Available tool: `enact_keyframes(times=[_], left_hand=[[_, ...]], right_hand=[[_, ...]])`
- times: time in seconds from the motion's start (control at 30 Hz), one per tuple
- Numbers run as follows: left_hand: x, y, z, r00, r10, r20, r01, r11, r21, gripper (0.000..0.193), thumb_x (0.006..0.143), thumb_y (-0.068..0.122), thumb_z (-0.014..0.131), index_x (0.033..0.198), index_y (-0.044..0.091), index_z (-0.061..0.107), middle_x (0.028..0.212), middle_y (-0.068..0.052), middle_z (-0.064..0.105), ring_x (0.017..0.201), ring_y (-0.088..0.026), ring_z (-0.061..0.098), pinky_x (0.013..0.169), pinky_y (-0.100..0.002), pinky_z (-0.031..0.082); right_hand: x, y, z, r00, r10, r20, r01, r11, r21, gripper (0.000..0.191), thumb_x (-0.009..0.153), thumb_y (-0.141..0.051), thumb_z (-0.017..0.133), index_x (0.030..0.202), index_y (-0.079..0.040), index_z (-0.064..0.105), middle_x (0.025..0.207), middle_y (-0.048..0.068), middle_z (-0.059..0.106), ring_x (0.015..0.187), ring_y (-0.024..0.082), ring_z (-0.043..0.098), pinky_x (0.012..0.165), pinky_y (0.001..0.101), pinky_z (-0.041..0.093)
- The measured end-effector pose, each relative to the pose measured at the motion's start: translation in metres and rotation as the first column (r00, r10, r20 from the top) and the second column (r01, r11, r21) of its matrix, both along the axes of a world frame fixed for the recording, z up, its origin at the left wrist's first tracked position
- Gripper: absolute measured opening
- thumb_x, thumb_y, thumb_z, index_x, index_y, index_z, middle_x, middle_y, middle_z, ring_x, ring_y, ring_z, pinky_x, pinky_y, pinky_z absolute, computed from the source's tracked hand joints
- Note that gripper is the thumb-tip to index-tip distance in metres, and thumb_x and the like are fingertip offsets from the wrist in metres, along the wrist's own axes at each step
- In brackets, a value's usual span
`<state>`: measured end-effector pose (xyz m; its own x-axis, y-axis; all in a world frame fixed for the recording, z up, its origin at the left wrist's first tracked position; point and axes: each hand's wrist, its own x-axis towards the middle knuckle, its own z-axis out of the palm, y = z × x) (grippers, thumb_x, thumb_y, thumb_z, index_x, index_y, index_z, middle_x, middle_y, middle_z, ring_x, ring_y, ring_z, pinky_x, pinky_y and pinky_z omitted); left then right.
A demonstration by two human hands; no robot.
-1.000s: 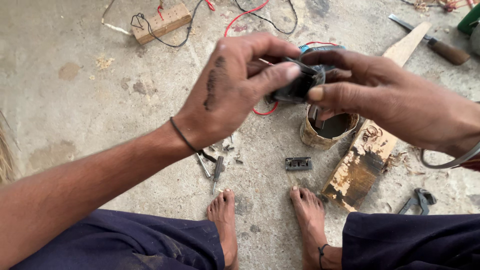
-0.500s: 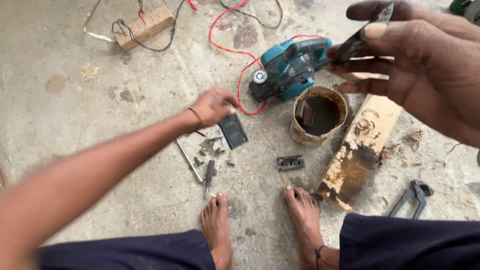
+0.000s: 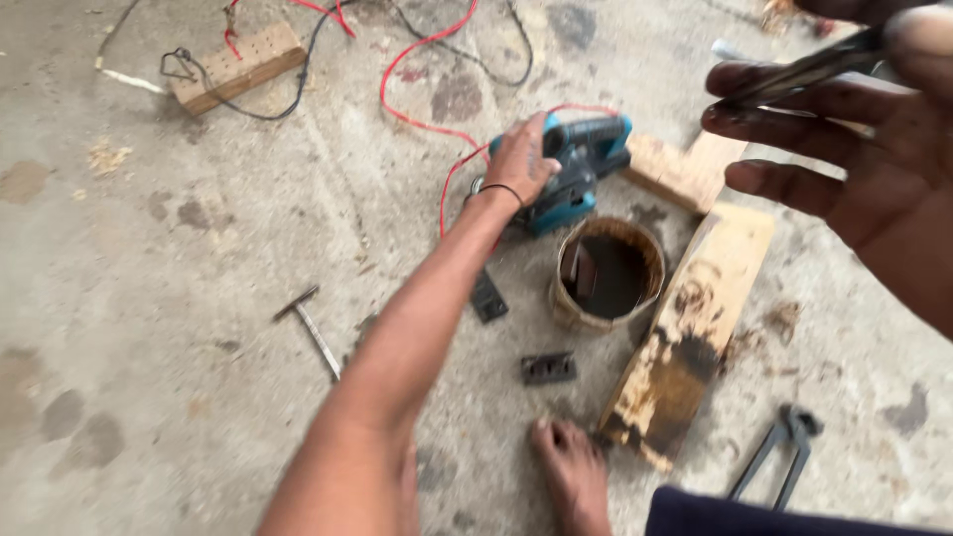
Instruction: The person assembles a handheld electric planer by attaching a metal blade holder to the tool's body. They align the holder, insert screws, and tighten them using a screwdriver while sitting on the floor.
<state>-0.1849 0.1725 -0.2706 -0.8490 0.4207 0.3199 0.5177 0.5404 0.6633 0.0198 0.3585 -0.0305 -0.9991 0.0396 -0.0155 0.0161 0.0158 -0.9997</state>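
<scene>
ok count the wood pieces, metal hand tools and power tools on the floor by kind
wood pieces: 3 (drilled block, stained plank, pale board)
metal hand tools: 2 (T-handled key, pliers)
power tools: 1 (teal power tool, left hand on it)
total: 6

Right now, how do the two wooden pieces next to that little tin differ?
The stained plank is longer, smeared with dark blotches, and lies beside the tin, reaching toward the foot. The pale wood block is shorter and cleaner and sits behind the tin, beside the blue power tool. Both lie flat on the concrete floor.

A stained concrete floor [image 3: 149,328] carries a blue power tool [image 3: 581,169], tin [image 3: 608,273], planks [image 3: 695,337] and pincers [image 3: 779,452].
</scene>
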Motion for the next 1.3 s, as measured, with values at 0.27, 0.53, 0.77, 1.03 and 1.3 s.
enact_keyframes(times=[0.27,0.53,0.77,1.03,1.3], left_hand=[[-0.053,0.078,0.003,0.993,0.018,0.121,0.015,0.963,-0.269,0.041,0.079,0.025,0.082,0.113,0.009,0.066,0.115,-0.015,0.071,0.115,-0.033,0.066,0.101,-0.048,0.05],[-0.057,0.097,-0.006,0.999,0.045,0.026,-0.027,0.875,-0.483,0.014,0.092,0.01,0.065,0.095,0.012,0.079,0.106,-0.015,0.076,0.098,-0.032,0.074,0.079,-0.048,0.058],[-0.036,0.053,0.025,0.997,0.072,0.015,-0.059,0.911,-0.409,0.012,0.086,0.007,0.073,0.098,0.01,0.072,0.1,-0.014,0.075,0.097,-0.028,0.072,0.097,-0.048,0.05],[0.023,-0.08,0.066,0.979,0.142,-0.148,-0.149,0.988,-0.035,0.049,0.073,0.002,0.077,0.119,0.002,0.061,0.108,-0.025,0.069,0.104,-0.044,0.065,0.09,-0.051,0.05],[0.107,-0.174,0.098,0.849,0.469,0.243,-0.506,0.854,0.118,0.046,0.067,0.024,0.087,0.105,0.001,0.072,0.098,-0.018,0.075,0.093,-0.028,0.072,0.085,-0.041,0.056]], right_hand=[[-0.042,0.018,-0.002,0.992,0.065,-0.104,-0.004,0.864,0.503,0.055,0.104,-0.031,0.052,0.152,-0.004,0.047,0.154,0.013,0.057,0.143,0.025,0.056,0.095,0.0394,0.052],[-0.041,-0.026,0.023,0.935,-0.344,0.088,0.325,0.929,0.178,0.049,0.107,-0.03,0.047,0.154,-0.016,0.046,0.146,0.016,0.06,0.136,0.026,0.059,0.092,0.0366,0.057],[-0.03,-0.018,0.041,0.962,-0.268,0.043,0.264,0.961,0.087,0.054,0.109,-0.036,0.043,0.146,0.002,0.046,0.145,0.018,0.063,0.134,0.026,0.057,0.095,0.0412,0.052],[0.024,-0.04,0.092,0.962,-0.052,-0.268,0.038,0.997,-0.06,0.051,0.108,-0.04,0.037,0.154,-0.018,0.035,0.144,0.021,0.06,0.134,0.031,0.061,0.1,0.0455,0.055],[0.087,-0.058,0.133,0.891,0.107,-0.441,-0.134,0.991,-0.03,0.056,0.102,-0.038,0.056,0.15,-0.016,0.037,0.141,0.023,0.058,0.137,0.033,0.059,0.113,0.0524,0.049]])
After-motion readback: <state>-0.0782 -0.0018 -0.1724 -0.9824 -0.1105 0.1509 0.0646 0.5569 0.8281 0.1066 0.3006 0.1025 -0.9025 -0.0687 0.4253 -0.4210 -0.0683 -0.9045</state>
